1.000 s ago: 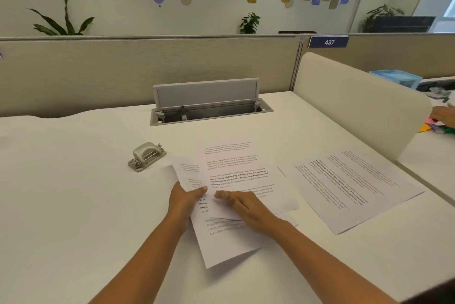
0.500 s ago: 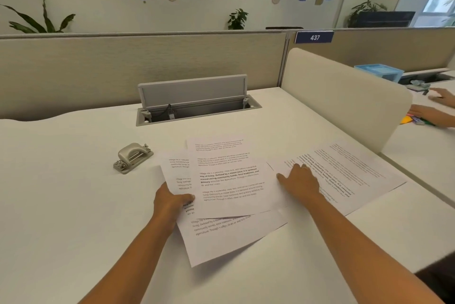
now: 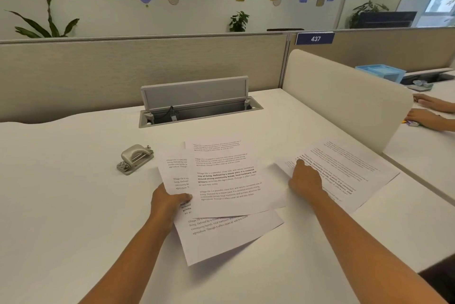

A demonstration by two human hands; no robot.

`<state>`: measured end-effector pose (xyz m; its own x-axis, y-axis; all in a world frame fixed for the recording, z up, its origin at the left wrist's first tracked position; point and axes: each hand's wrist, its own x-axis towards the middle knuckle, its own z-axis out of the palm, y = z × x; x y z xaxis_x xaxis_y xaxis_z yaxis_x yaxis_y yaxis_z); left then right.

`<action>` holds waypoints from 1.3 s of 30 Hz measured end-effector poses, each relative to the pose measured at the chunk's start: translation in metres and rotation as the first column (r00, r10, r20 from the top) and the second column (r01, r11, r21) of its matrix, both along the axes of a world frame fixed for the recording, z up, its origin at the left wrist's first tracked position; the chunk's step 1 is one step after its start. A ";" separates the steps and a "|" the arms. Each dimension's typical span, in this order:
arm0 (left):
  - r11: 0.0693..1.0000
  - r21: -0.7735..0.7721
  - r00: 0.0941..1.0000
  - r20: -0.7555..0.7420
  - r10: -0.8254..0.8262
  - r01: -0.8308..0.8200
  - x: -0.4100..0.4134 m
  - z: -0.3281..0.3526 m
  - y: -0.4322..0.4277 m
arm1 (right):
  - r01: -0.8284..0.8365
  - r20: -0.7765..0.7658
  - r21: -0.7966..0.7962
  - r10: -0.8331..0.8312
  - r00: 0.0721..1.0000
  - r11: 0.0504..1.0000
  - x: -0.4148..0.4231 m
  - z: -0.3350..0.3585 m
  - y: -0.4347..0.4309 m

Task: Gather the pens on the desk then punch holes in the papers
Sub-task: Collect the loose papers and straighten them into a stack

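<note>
Gathering printed papers on the white desk.
Left hand pinches the fanned papers at centre; right hand rests flat, fingers apart, on the sheets at 3 o'clock; hole punch at 10 o'clock.

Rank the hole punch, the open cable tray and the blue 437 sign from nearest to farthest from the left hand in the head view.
From the left hand:
1. Hole punch, just beyond it on the left of the desk.
2. Open cable tray, at the back of the desk.
3. Blue 437 sign, up on the partition, far right.
</note>
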<state>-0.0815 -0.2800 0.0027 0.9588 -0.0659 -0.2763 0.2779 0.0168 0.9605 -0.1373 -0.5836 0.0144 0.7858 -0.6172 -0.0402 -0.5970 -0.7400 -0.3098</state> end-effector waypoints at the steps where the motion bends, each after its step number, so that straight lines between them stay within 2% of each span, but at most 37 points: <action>1: 1.000 -0.004 1.000 0.000 0.002 -0.002 0.000 0.000 0.000 | -0.005 0.007 -0.013 0.005 1.000 1.000 0.000 -0.001 0.000; 7: 1.000 -0.022 1.000 -0.008 -0.010 0.010 0.000 0.002 0.005 | -0.082 0.157 0.000 0.081 0.984 0.997 0.006 0.001 0.012; 10: 1.000 -0.020 1.000 -0.018 -0.022 0.021 0.000 0.005 0.008 | -0.236 0.266 0.039 0.218 0.939 0.971 0.007 0.001 0.029; 13: 0.999 -0.017 0.999 -0.030 -0.034 0.033 -0.001 0.006 0.010 | -0.423 0.303 -0.020 0.409 0.861 0.906 0.008 0.002 0.052; 18: 0.999 0.002 0.998 -0.034 -0.051 0.051 0.000 0.008 0.010 | -0.632 0.218 -0.067 0.630 0.746 0.772 0.004 0.001 0.091; 22: 0.999 0.000 0.997 -0.053 -0.050 0.050 0.001 0.008 0.012 | -0.767 0.027 -0.006 0.766 0.642 0.642 0.003 -0.004 0.106; 23: 0.999 -0.003 0.997 -0.063 -0.051 0.051 0.001 0.007 0.012 | -0.780 0.014 0.049 0.781 0.625 0.623 0.002 -0.004 0.107; 25: 0.998 -0.015 0.995 -0.079 -0.066 0.065 0.001 0.007 0.014 | -0.740 0.106 0.255 0.743 0.661 0.622 -0.001 0.001 0.104; 27: 0.996 -0.019 0.992 -0.091 -0.083 0.081 0.001 0.007 0.015 | -0.660 0.253 0.382 0.614 0.748 0.647 0.001 0.007 0.096; 30: 0.997 -0.022 0.992 -0.098 -0.078 0.077 0.003 0.007 0.015 | -0.474 0.389 0.340 0.338 0.857 0.812 0.011 0.010 0.073; 32: 0.998 -0.046 0.994 -0.097 -0.052 0.047 0.005 0.007 0.014 | -0.282 0.377 0.305 0.157 0.913 0.910 0.016 0.007 0.055; 34: 0.997 -0.072 0.994 -0.111 -0.012 0.004 0.008 0.008 0.013 | -0.130 0.288 0.305 0.039 0.957 0.943 0.018 0.001 0.039; 36: 0.997 -0.076 0.992 -0.126 0.018 -0.028 0.012 0.008 0.013 | -0.061 0.203 0.296 0.000 0.979 0.953 0.020 -0.005 0.030; 39: 0.997 -0.053 0.989 -0.142 0.040 -0.048 0.018 0.008 0.013 | -0.072 0.169 0.272 0.026 0.985 0.960 0.023 -0.010 0.032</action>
